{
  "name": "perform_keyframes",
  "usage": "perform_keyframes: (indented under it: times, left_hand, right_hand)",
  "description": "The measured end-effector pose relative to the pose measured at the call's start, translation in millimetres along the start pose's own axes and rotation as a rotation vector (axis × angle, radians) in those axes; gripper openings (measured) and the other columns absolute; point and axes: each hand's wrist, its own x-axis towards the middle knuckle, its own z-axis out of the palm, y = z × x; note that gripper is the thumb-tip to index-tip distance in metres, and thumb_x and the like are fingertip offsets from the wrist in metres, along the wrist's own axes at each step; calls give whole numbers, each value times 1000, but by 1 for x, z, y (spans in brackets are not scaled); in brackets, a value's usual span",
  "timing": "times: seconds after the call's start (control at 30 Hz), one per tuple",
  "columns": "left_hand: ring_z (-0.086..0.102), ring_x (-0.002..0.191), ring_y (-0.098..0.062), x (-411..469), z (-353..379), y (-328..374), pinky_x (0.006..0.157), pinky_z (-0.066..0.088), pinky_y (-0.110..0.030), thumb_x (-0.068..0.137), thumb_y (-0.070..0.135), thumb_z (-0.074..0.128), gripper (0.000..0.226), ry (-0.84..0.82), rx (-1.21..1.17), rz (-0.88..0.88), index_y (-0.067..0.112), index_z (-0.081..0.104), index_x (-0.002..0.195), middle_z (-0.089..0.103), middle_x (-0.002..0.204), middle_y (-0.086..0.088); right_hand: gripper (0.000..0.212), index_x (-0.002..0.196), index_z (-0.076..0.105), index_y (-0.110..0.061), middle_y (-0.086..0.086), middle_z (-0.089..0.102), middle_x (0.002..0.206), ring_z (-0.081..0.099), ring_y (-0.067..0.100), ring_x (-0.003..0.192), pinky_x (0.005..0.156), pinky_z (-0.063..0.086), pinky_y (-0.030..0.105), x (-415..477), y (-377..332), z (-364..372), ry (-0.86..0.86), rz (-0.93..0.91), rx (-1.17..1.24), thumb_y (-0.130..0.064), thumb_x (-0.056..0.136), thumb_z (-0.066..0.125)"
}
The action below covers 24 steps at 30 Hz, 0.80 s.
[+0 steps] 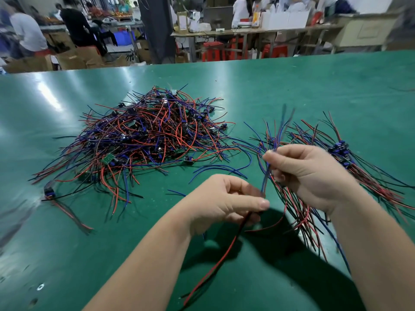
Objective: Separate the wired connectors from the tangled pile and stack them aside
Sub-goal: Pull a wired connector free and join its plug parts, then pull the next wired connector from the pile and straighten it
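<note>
Left hand (224,203), lower centre: fingers curled, thumb and forefinger closed in a pinch on a red-and-black wire pair (215,263), which trails down and to the left toward the near edge of the view. A small brownish part at the thumb tip is too blurred to identify.

Right hand (312,173), just to the right and slightly higher: thumb and forefinger pinch a blue wire (266,176). Its lower end hangs down toward the left thumb and its upper length rises above the hand, smeared by motion. Both hands are raised above the green table (314,81) and sit close together without touching.

Sorted stack (341,153), beneath and beyond the right hand: wired connectors laid roughly parallel, with blue connector bodies bunched at mid-length and red, black and blue leads fanning away on both sides toward the far and near table.

Tangled pile (148,135), left of centre and apart from the stack: a dense mound of red, blue and black wires with small green boards and dark connectors showing through.

Stray connector (49,191), near the left edge — one unit lying alone, its leads running toward the viewer.

Background beyond the far table edge: red stools (213,51), cardboard boxes (76,58), a cluttered workbench (247,31) and several people — all out of focus.
</note>
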Motion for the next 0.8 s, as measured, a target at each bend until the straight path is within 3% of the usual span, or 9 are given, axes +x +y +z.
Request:
perform_keyframes:
  times: [0.13,0.23,0.33,0.43,0.5,0.67,0.73,0.8]
  left_hand:
    - [65,60,-2,-3,4,-3,51,44,-10,81,13,75,13,-149,168,-85,25,72,78,69,67,10]
    - [66,64,-2,-3,5,-3,52,44,-10,81,15,75,10,-190,195,-97,25,72,81,69,68,11]
    - [66,63,-3,-2,0,-3,53,46,-11,81,14,75,8,-144,215,-80,20,71,85,70,68,10]
    - [68,60,-12,3,-3,-4,53,52,-19,80,8,74,7,53,23,-30,13,70,79,70,69,0]
    - [67,58,-14,7,-3,-4,54,55,-22,81,8,73,6,217,-99,4,9,68,80,70,68,-3]
    - [64,52,-10,13,-7,-4,52,55,-22,71,17,76,15,418,-195,91,6,67,78,69,63,-3]
    - [62,52,-9,13,-7,-4,55,56,-23,67,24,74,23,408,-163,103,5,69,78,67,62,-4]
    - [65,57,-9,12,-6,-4,57,56,-22,79,23,69,17,362,-124,115,7,69,82,68,64,-2]
  right_hand:
    - [10,52,69,-13,-2,59,49,52,5,42,43,44,14,4,-15,-18,207,-92,121,-14,61,70]
    - [9,62,65,-12,-3,58,47,52,5,40,42,43,14,6,-12,-20,281,-92,134,-13,67,72]
    - [13,75,62,-9,-1,62,55,57,6,42,42,45,14,9,-7,-19,319,-81,137,-15,86,65]
    - [14,86,58,-12,7,59,72,63,12,49,49,50,19,12,-9,-21,392,-116,176,-17,97,52]
    - [5,90,54,-15,8,56,80,62,12,51,57,50,25,10,-8,-18,344,-134,32,-13,94,56]
    - [31,94,69,-23,2,67,85,60,14,63,66,51,31,-7,10,9,-195,-229,-653,-18,67,84]
    - [23,85,70,-24,-4,68,77,61,14,64,68,53,33,-8,19,17,-136,-363,-891,-18,68,84]
    - [17,80,71,-23,-6,68,73,63,12,65,68,54,34,-8,21,19,-24,-461,-930,-15,70,82]
